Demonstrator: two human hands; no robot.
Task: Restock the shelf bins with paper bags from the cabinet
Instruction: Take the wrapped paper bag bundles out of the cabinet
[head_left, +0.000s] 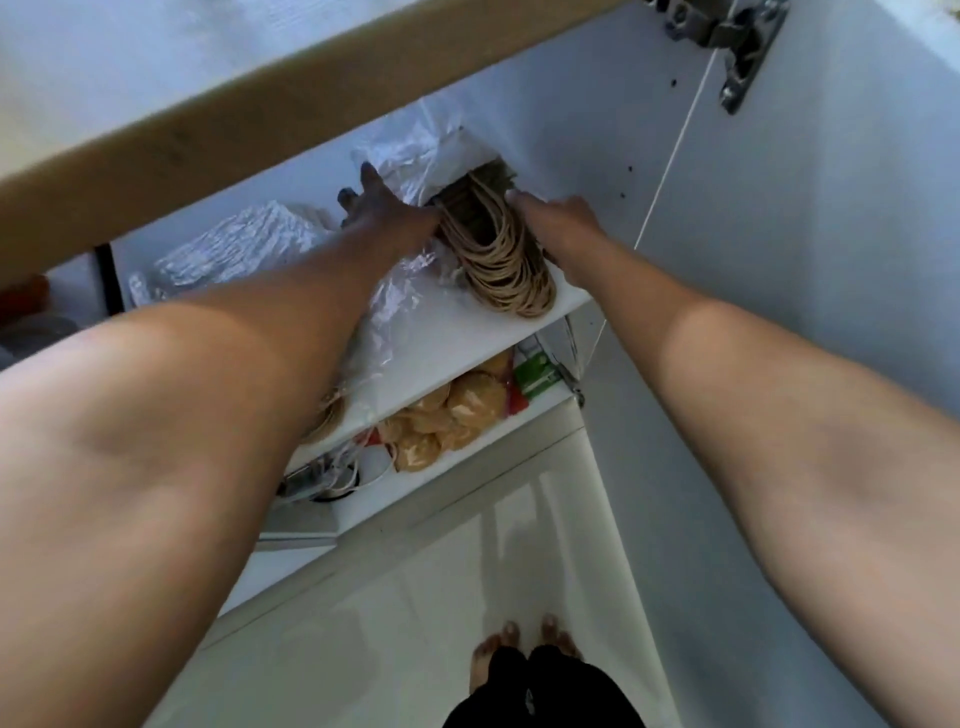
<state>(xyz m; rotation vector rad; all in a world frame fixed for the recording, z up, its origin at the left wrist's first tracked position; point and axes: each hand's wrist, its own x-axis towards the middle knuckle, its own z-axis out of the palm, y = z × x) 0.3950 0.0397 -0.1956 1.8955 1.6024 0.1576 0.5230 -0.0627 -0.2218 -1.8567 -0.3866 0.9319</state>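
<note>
both arms bare from above the elbow down, no sleeves in view, no watch, bracelets or rings visible. left hand (382, 205) and right hand (553, 210) bare, no gloves; nails too small and blurred to judge. fingertips of the left hand look dark, in shadow. below the cabinet shelf (483, 332), at the bottom of the view, black clothing (540, 691) covers the legs, cut and fabric unclear. bare feet (524, 642) show just past its hem, toes visible, no shoes or socks.
</note>
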